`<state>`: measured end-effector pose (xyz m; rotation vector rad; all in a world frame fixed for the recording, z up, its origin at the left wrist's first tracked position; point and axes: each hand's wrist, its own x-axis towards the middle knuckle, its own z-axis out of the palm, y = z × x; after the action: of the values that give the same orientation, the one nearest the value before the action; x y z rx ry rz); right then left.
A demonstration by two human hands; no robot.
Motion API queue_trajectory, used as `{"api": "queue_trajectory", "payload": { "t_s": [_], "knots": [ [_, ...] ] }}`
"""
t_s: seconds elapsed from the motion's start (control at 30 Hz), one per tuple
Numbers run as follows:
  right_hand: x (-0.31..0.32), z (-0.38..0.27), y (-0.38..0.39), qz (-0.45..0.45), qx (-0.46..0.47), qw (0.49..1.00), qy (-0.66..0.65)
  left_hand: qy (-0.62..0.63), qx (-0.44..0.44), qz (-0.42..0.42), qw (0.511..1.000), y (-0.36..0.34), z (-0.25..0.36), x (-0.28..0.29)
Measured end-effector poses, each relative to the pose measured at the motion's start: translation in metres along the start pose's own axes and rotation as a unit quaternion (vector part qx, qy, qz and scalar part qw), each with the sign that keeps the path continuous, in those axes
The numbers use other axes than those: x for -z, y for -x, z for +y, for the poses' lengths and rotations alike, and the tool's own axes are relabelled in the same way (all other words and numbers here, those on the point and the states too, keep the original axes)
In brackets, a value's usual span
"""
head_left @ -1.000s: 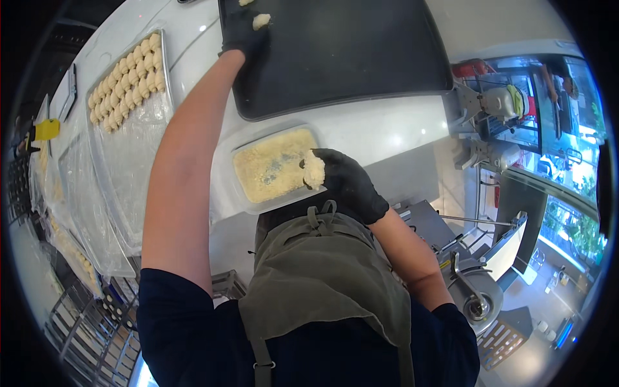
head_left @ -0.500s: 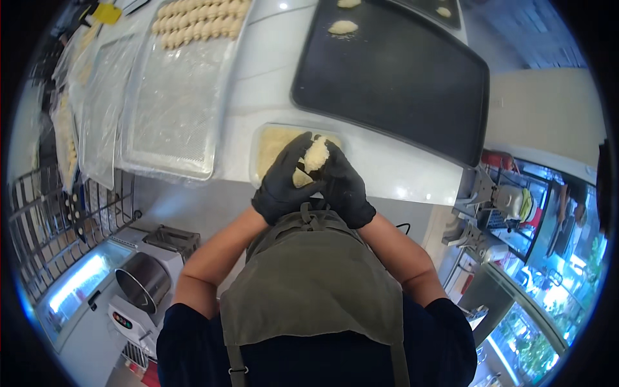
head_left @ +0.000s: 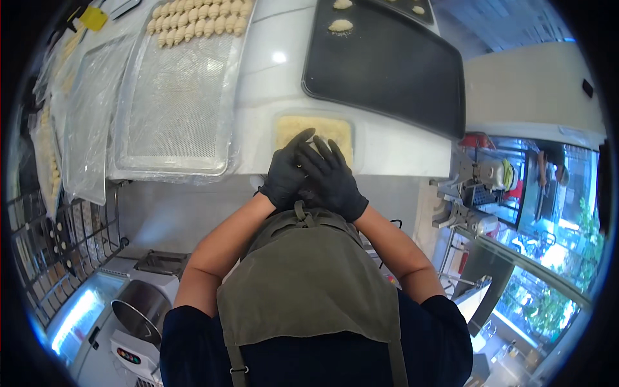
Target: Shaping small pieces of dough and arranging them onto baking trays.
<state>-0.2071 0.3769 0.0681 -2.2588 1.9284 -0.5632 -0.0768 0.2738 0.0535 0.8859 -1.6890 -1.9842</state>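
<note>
My left hand (head_left: 288, 171) and my right hand (head_left: 329, 177), both in black gloves, are closed together, fingers overlapping, over the near part of a shallow translucent container (head_left: 343, 132) of pale yellow crumbly material. What they hold is mostly covered by the fingers. Beyond the container lies a large dark baking tray (head_left: 387, 71), with pale dough pieces (head_left: 340, 26) toward its far left.
A plastic-covered perforated tray (head_left: 174, 122) with rows of shaped dough (head_left: 196, 22) lies left, beside wrapped trays (head_left: 90, 122). The white counter's front edge (head_left: 400, 173) runs before me. A wire rack (head_left: 45, 251) and mixer bowl (head_left: 138, 309) stand lower left.
My left hand came back from the dark tray to join my right hand over the container. The coated pale piece seen earlier is now covered by fingers. The view has turned.
</note>
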Motion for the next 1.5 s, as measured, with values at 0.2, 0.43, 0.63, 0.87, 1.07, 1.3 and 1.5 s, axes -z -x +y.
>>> {"api": "queue_trajectory", "payload": {
  "t_s": [0.2, 0.43, 0.63, 0.87, 1.07, 1.3, 1.5],
  "knots": [
    [-0.010, -0.004, 0.022, 0.092, -0.118, 0.989, -0.017, -0.060, -0.103, -0.016, 0.993, 0.001, -0.017, 0.010],
    [-0.018, -0.020, 0.032, 0.131, -0.179, 0.973, -0.062, -0.076, -0.081, -0.078, 0.991, -0.007, -0.013, 0.011],
    [-0.016, -0.010, 0.039, 0.071, -0.161, 0.984, 0.001, -0.086, -0.076, -0.112, 0.987, -0.014, -0.006, 0.000],
    [0.017, 0.018, 0.045, 0.268, -0.184, 0.935, -0.140, -0.155, -0.127, -0.078, 0.977, -0.074, 0.016, -0.011],
    [0.028, 0.086, 0.059, 0.274, -0.219, 0.909, -0.226, -0.206, -0.144, 0.037, 0.967, -0.235, 0.020, -0.015],
    [0.042, 0.151, 0.060, 0.229, -0.181, 0.909, -0.297, -0.341, -0.137, 0.100, 0.925, -0.298, 0.012, -0.041],
    [0.058, 0.219, -0.007, 0.191, -0.198, 0.918, -0.286, -0.436, -0.206, 0.134, 0.866, -0.303, 0.006, -0.028]
  ]
}}
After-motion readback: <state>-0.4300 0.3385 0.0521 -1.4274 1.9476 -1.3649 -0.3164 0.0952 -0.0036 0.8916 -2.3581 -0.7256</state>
